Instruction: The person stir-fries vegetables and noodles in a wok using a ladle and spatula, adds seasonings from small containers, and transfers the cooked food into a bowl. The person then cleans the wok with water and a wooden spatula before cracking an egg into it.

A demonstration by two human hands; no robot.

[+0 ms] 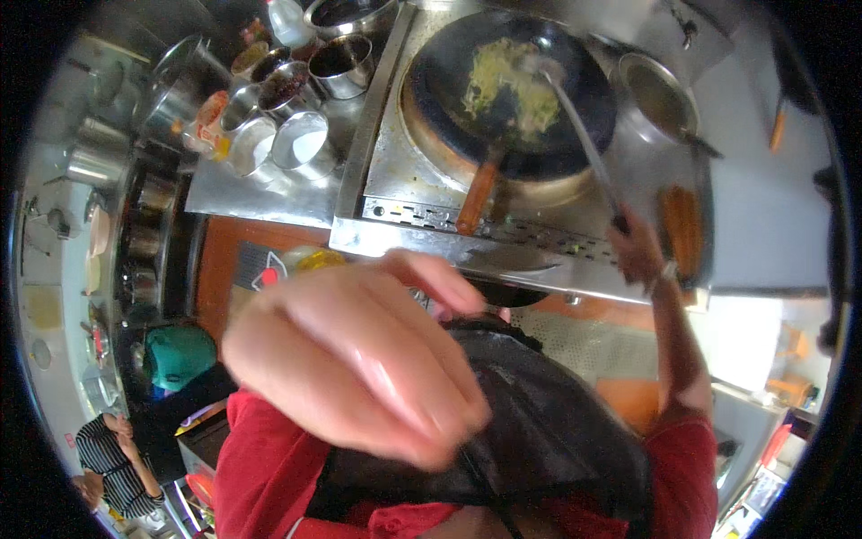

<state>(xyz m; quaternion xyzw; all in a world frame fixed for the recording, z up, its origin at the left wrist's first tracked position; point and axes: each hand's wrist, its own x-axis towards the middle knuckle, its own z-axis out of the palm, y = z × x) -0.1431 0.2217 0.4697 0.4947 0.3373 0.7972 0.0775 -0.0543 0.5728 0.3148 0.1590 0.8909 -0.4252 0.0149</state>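
Note:
My right hand [635, 248] is closed around the handle of a long metal ladle [582, 131], whose head is in the shredded greenish-yellow food [508, 84]. That food lies in a large dark wok [438, 87] on the steel stove. The wok's wooden handle [477, 199] points towards me, with no hand on it. My left hand [363, 357] is raised close to the camera, blurred, in front of my dark apron [559, 418]. Its fingers are bent, and I see nothing in it, though the palm side is hidden.
Several steel pots, one of them an open empty-looking pot [301, 140], stand left of the stove [397, 236]. A steel bowl [656, 98] is right of the wok, near a brown brush-like object [682, 232]. Another person [114, 465] in a striped top is at lower left.

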